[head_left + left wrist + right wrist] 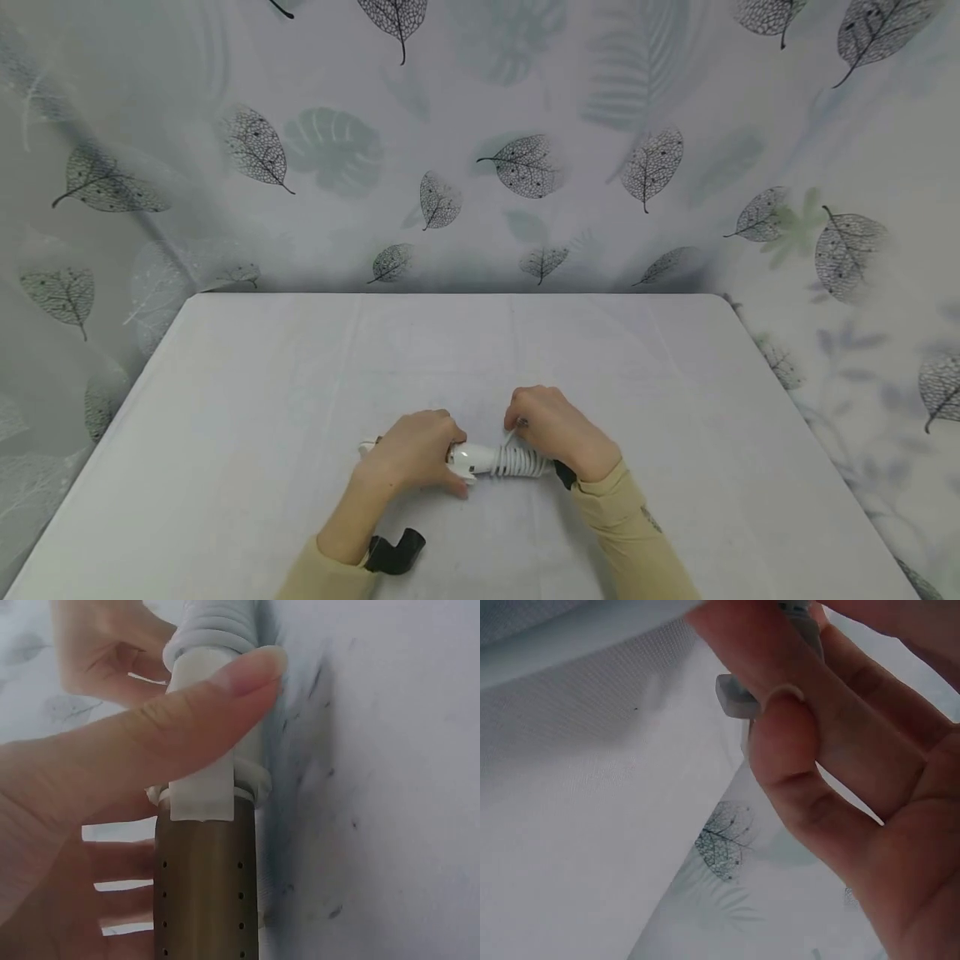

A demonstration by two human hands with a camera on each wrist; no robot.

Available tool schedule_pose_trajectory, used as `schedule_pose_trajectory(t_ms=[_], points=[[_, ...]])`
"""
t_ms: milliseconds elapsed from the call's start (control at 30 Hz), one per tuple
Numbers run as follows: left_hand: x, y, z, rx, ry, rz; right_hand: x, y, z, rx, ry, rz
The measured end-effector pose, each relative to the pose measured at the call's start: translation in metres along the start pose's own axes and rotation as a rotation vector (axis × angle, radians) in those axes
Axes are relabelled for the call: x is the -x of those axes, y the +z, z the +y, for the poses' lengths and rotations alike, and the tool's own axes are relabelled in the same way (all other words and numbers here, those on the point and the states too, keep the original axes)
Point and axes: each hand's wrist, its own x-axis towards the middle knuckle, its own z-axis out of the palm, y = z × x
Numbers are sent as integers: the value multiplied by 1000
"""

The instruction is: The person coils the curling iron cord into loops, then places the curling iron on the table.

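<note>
A white-handled curling iron (pixel 472 458) lies sideways close over the table in front of me. My left hand (pixel 416 450) grips it around its middle, thumb across the white clamp lever (pixel 201 796). Below the lever, the left wrist view shows a brown barrel (pixel 204 885) with rows of small holes. White cord (pixel 519 461) is wound in several coils around the handle. Just above the coils, my right hand (pixel 558 429) pinches the plug (pixel 735 697) at the cord's end between thumb and fingers, which cover most of it.
The white-covered table (pixel 262 400) reaches back to a leaf-patterned curtain (pixel 480 233). A black bent piece (pixel 397 552) sits at my left cuff, and another dark piece (pixel 564 473) shows by the right wrist.
</note>
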Motion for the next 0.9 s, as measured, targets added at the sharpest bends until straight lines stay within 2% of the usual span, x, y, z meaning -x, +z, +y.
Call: schedule_pose_trajectory(t_ms=[200,367,567,733,900], points=[[-1,5,3,-102,-38,26,0,-3,0,-72,31,-111],[0,6,7,-169,-67,35,0,-9,-4,-99,10,-202],[1,6,9,-133,-75,23,1,-14,-7,-129,17,-257],[1,5,8,-106,-84,-2,2,-15,-5,-121,1,-251],[4,-3,7,-37,-133,-36,4,-18,-5,-114,7,-233]])
